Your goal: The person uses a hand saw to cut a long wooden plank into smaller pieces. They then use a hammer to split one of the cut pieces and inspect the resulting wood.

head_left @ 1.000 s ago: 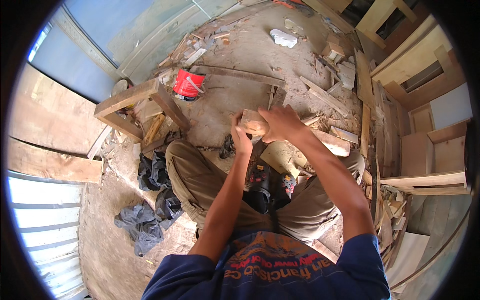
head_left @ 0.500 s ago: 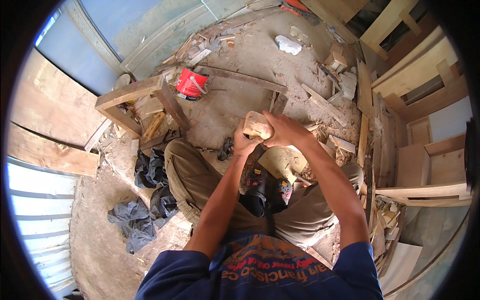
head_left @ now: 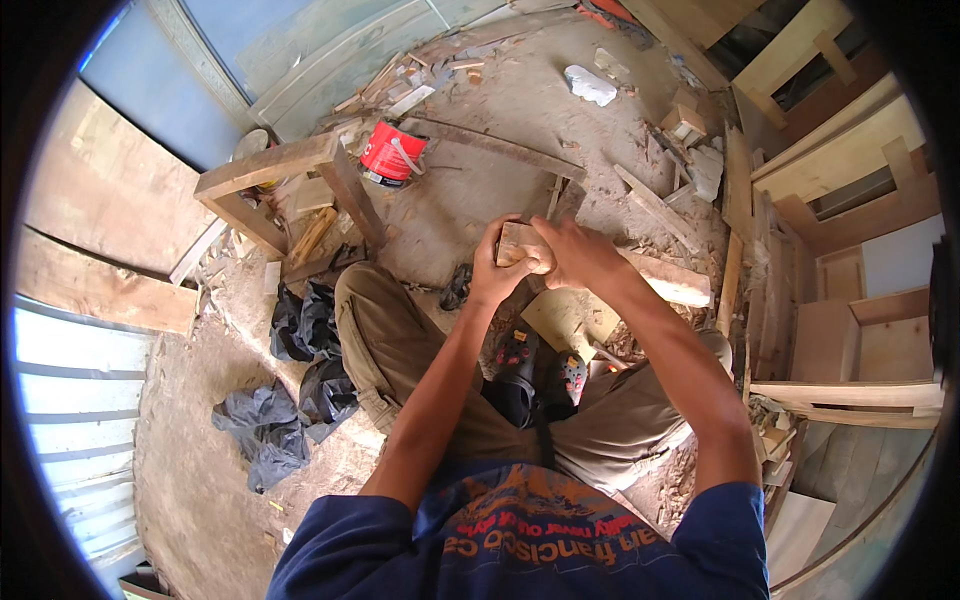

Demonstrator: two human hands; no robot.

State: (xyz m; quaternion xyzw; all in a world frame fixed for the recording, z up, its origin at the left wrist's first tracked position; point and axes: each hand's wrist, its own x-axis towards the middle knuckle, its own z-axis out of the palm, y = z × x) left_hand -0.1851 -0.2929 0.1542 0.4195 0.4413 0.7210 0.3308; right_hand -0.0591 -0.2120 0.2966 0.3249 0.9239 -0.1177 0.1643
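Observation:
Both hands are around a chunky block of wood (head_left: pixel 519 241), pale brown with a reddish patch, held up in front of my knees. My left hand (head_left: pixel 487 272) grips its left side, fingers over the far edge and thumb across the near face. On the other side, my right hand (head_left: pixel 579 256) is closed over the block's right part, hiding much of it. Below the hands, a flat tan board (head_left: pixel 572 316) lies on the ground in front of my shoes.
A red paint can (head_left: pixel 388 155) stands beyond a wooden frame (head_left: pixel 268 172) at the left. Black plastic bags (head_left: pixel 262 428) lie left of my knee. Wooden cabinet frames (head_left: pixel 850 325) line the right. Scrap wood (head_left: pixel 660 208) and shavings litter the dirt floor.
The block has been turned in my hands. My left fingers now reach over its far edge, and the thumb lies across it. The view has shifted slightly.

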